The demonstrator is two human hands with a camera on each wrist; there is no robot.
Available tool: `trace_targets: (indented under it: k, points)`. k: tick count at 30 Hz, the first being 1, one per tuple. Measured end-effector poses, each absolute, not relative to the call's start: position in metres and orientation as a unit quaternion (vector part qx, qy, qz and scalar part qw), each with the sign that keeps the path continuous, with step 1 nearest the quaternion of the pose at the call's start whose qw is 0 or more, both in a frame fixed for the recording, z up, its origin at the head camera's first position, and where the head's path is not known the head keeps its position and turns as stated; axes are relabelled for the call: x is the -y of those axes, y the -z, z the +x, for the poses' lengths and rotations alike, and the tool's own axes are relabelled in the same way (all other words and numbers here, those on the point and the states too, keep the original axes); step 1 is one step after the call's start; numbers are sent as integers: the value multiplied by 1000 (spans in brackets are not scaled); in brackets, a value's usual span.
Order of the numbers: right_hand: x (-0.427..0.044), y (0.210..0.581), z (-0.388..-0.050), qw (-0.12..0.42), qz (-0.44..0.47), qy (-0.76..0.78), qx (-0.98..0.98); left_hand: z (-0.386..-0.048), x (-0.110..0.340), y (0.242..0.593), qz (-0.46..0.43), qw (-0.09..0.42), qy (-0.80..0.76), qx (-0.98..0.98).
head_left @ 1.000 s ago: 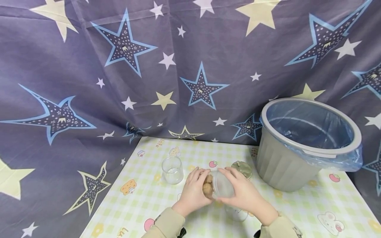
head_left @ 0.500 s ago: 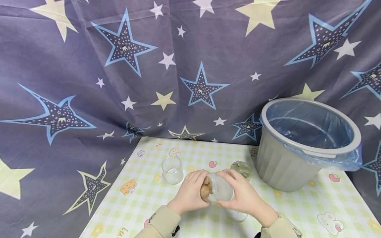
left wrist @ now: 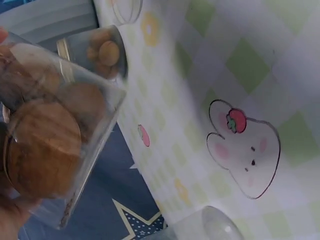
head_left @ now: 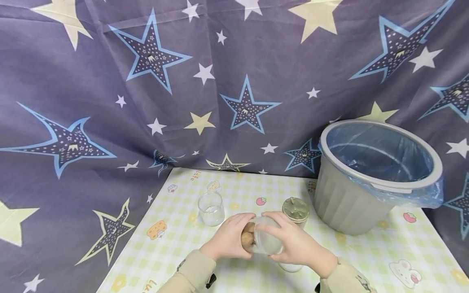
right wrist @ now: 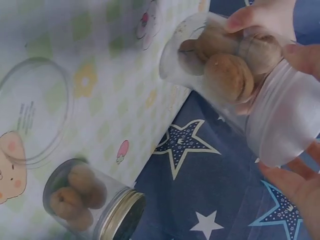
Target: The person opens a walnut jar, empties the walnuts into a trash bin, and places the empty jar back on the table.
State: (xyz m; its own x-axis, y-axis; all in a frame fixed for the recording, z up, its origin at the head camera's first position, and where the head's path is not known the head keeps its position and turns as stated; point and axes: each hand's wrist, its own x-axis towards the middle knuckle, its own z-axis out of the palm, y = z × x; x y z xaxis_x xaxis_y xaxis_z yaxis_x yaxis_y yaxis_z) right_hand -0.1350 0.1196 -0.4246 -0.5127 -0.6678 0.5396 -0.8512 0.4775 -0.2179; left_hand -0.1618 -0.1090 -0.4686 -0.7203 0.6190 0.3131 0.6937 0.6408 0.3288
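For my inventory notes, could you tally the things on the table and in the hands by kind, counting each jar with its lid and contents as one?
Filled jars: 2 (held jar, gold-lidded jar)
Clear cup: 1
Clear round item, exact kind unclear: 1
Bin: 1
Total: 5

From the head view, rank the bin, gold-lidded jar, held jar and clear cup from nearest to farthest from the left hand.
1. Held jar: in the left hand.
2. Clear cup: beyond the hand, slightly left.
3. Gold-lidded jar: beyond the right hand.
4. Bin: far right.
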Motion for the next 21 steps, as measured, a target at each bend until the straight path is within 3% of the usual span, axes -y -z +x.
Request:
trace_targets:
  k: [4,8,14,21]
  points:
    - [-119,427,-139,185,474,-226,831,-161,112,472,-348,83,217,908]
    - [-121,428,-141,137,460,-250,841,-162,113,474,-336,99,216,911]
    - [-124,424,-140,92,359,-318,873,-162,111,474,-324,121,197,917]
    - [-113,423,-134,62,266,-289,917,-161,103,475,-326,156,157,919]
